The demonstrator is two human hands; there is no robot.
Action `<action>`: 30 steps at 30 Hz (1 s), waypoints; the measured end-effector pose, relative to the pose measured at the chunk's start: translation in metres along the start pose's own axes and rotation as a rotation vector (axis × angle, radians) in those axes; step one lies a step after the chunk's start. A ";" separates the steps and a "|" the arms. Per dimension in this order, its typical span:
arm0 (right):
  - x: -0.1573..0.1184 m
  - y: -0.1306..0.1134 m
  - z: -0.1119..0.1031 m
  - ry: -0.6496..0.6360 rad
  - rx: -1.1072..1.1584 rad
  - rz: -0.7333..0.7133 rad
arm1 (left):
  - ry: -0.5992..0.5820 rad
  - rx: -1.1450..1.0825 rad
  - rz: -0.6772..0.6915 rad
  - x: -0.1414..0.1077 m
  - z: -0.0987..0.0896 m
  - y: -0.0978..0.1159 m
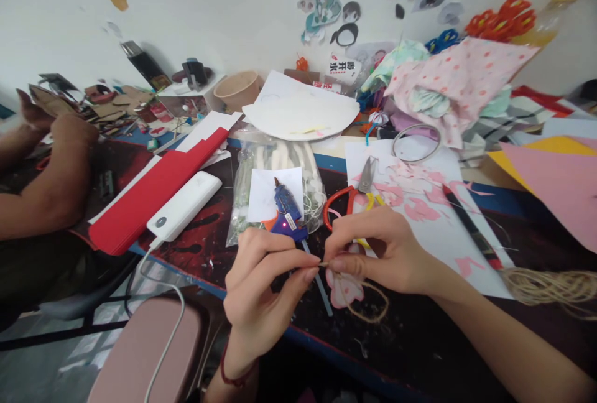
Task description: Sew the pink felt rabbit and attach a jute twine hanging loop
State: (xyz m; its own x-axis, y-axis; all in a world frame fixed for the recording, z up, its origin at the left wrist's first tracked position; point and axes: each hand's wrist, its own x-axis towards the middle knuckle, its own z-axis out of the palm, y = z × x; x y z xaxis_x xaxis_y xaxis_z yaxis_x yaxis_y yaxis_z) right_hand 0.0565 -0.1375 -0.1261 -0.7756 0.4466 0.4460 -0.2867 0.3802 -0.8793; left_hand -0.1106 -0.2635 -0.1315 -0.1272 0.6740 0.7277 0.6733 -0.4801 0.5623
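Above the table's front edge, my left hand point(265, 285) pinches one end of a piece of twine point(377, 317) between thumb and fingers. Close beside it, my right hand point(377, 250) is closed on the same twine, so a short stretch shows between the fingertips. A loop of the twine hangs under my right hand, next to a pink petal-shaped piece point(344, 291) with a darker edge. Whether the twine is fixed to that piece, I cannot tell. Just behind my hands lies a blue glue gun point(288, 207) with a lit light and a glue stick point(323, 291) sticking out.
Red-handled scissors point(342, 201) and pink scraps lie on white paper point(448, 229). At right are a dark pen-like tool point(471, 226) and a twine bundle point(550, 288). A white power bank point(184, 207) with a cable sits left. A co-worker's arms point(46, 166) are at far left.
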 end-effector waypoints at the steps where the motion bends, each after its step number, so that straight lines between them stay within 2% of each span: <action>1: 0.000 0.000 0.000 0.000 0.004 0.000 | 0.008 0.009 0.000 0.000 0.000 0.000; 15: -0.004 -0.002 0.001 0.002 0.052 -0.013 | 0.089 0.188 0.073 -0.004 0.003 0.003; 17: -0.004 -0.001 0.000 0.009 0.054 -0.011 | 0.153 0.198 0.076 -0.003 0.002 0.003; 21: -0.005 0.001 -0.002 0.044 0.071 -0.007 | 0.358 0.194 0.044 0.002 -0.005 0.000; 24: -0.004 0.001 -0.003 0.046 0.066 -0.005 | 0.427 0.180 -0.025 0.006 -0.008 -0.001; 27: -0.003 0.001 -0.002 0.048 0.048 -0.001 | 0.450 0.130 -0.051 0.005 -0.005 -0.003; 30: -0.002 0.000 -0.003 0.058 0.051 0.015 | 0.389 0.128 -0.101 0.000 -0.001 -0.003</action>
State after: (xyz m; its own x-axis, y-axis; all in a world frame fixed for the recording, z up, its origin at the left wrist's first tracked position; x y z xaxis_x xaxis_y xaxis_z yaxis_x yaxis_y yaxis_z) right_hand 0.0594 -0.1360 -0.1268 -0.7468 0.4985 0.4402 -0.3049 0.3317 -0.8928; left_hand -0.1132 -0.2625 -0.1332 -0.4463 0.4400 0.7793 0.7254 -0.3320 0.6029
